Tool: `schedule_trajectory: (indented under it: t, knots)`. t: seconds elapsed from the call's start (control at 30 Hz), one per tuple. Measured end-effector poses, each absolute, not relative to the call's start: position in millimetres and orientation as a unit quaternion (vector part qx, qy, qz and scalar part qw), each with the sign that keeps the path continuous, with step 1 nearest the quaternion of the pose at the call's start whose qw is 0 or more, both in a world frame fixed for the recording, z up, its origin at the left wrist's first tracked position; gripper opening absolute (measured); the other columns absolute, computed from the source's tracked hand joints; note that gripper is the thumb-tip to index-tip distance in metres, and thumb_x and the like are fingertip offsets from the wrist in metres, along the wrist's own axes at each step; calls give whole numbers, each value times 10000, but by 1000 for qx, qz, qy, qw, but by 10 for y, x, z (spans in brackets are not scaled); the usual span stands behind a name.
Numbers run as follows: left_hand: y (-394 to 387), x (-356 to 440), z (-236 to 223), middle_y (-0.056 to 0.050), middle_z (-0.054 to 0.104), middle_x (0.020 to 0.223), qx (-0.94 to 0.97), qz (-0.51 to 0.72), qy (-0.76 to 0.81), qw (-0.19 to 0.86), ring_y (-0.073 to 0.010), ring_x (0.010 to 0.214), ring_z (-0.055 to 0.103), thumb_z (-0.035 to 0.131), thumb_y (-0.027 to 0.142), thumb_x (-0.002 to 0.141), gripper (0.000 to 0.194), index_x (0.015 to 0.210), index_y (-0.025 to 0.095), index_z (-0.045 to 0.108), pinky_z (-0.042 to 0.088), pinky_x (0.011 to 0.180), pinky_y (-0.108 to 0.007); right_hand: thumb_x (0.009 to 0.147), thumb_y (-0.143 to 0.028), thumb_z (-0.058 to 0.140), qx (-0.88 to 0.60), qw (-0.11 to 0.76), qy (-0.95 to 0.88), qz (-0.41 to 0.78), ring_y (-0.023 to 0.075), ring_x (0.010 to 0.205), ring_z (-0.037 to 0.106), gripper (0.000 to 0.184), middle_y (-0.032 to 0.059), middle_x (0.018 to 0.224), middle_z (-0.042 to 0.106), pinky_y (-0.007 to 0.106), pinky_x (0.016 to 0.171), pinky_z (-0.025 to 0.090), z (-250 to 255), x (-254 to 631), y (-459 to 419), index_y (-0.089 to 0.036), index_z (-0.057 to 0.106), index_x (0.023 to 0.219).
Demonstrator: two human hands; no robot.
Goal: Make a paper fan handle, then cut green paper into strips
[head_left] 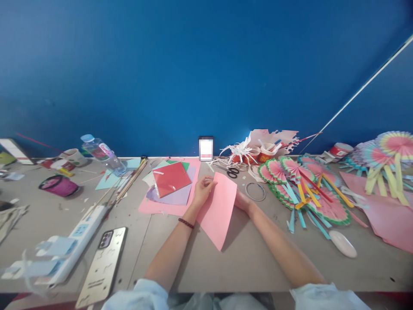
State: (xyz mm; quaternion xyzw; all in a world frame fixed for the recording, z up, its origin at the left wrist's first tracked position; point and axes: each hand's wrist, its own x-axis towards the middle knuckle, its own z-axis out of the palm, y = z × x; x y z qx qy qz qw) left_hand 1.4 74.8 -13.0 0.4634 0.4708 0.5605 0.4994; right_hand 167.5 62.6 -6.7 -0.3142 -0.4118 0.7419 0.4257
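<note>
The left hand (204, 189) is pinching the pink sheet (221, 209) between the hands, its long axis running near-to-far; the right hand (242, 200) is sitting behind its right edge, grip hidden.

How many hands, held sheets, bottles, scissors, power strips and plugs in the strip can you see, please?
Hands: 2 (left hand, right hand)
Held sheet: 1
Bottle: 1
Scissors: 1 pair
Power strip: 1
Plugs: 2
Total: 8
</note>
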Motion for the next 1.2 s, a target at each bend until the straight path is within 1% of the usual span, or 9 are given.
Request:
schedule_trajectory:
  t: [0.23,0.33,0.43,0.53,0.7,0.9,1.0,1.13,1.2]
  knots:
    - [735,33,-121,0,672,645,465,554,471,505,-127,605,573,834,423,629,365,815,182,632,381,565,-225,720,-457,788,-325,427,-433,724,307,1154,676,504,86,1179,756,481,1069,497,-130,1657,646,-244,715,1171]
    - [742,29,-113,27,627,611,462,554,460,517,-102,563,526,847,437,611,382,750,182,600,358,539,-216,731,-452,779,-328,425,-431,725,288,1166,674,535,79,1196,753,457,1069,494,-166,1667,659,-241,696,1216]
    - [744,9,-78,62,543,565,439,532,440,574,-71,509,448,868,475,570,443,693,182,559,314,498,-205,753,-430,769,-337,426,-434,719,278,1165,676,581,90,1266,722,435,1054,505,-170,1678,659,-235,662,1290]
    - [732,-14,-37,49,554,627,433,528,413,603,-72,570,490,887,455,554,444,677,171,568,362,539,-198,741,-416,785,-348,427,-442,708,272,1124,692,598,98,1290,708,411,1010,534,-146,1681,652,-228,662,1295]
    - [706,-30,-36,32,564,659,433,525,401,613,-86,600,526,870,426,612,392,684,169,582,396,558,-207,651,-465,837,-332,442,-416,722,257,1015,721,621,79,1171,750,393,932,558,-145,1679,661,-237,678,1207]
    - [755,-34,-60,34,572,638,408,578,398,584,-92,589,531,868,435,609,407,687,184,557,426,575,-219,681,-410,841,-292,477,-414,718,204,986,701,379,39,1015,749,375,961,521,-180,1692,702,-234,651,957]
    - [791,-80,-11,66,541,613,391,604,402,566,-72,543,490,869,405,611,392,757,197,571,396,538,-198,651,-369,861,-328,467,-420,706,183,888,701,438,0,909,735,355,883,536,-142,1738,742,-250,637,1008]
    - [827,-213,127,86,530,642,337,668,413,520,-69,552,484,840,369,655,450,1009,231,599,391,551,-189,612,-379,866,-410,484,-426,646,165,736,660,552,-28,811,704,282,665,510,-1,1871,817,-255,614,1086]
    - [843,-312,192,95,485,615,330,686,430,485,-73,562,482,841,355,633,463,1009,223,604,392,568,-192,611,-396,859,-434,503,-426,615,158,707,643,576,-37,791,687,267,628,487,88,1956,848,-257,597,1105]
